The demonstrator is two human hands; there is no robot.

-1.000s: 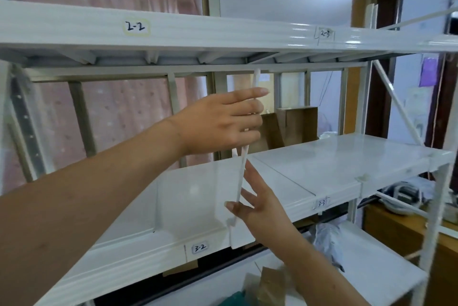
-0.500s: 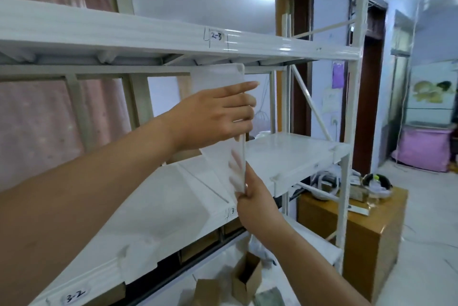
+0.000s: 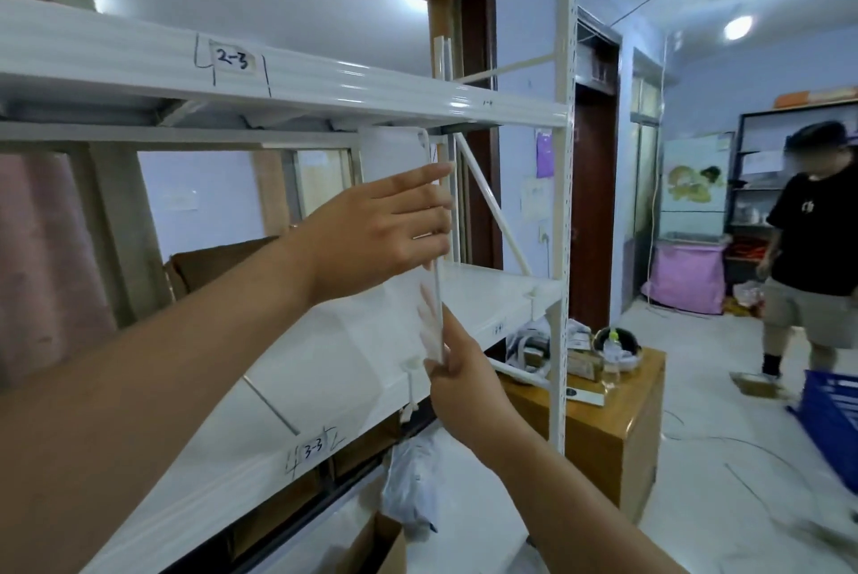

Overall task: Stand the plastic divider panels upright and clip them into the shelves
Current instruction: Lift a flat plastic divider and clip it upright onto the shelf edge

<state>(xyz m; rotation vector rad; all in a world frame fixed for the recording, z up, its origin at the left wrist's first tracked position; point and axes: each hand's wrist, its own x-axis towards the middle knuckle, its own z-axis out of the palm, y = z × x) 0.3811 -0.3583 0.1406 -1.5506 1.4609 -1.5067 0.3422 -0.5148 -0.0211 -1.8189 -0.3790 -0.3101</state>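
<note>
A translucent white plastic divider panel (image 3: 394,155) stands upright between the upper shelf (image 3: 325,85), labelled 2-3, and the lower shelf (image 3: 334,369), labelled 3-3. My left hand (image 3: 385,229) grips the panel's front edge near the middle. My right hand (image 3: 457,369) pinches the panel's lower front corner, with its fingers showing through the plastic. The panel's top reaches the underside of the upper shelf. A small white clip (image 3: 411,380) hangs on the lower shelf's front lip just left of my right hand.
The rack's right upright post (image 3: 559,248) and a diagonal brace (image 3: 492,206) stand just right of the panel. A wooden cabinet (image 3: 599,434) with clutter sits beyond. A person (image 3: 817,257) stands at the right near a blue crate (image 3: 835,425). Cardboard boxes (image 3: 376,545) lie below.
My view has swung right along the rack, from section 3-2 to 3-3. Both hands have carried the panel rightward and kept hold of it. A person has come into view.
</note>
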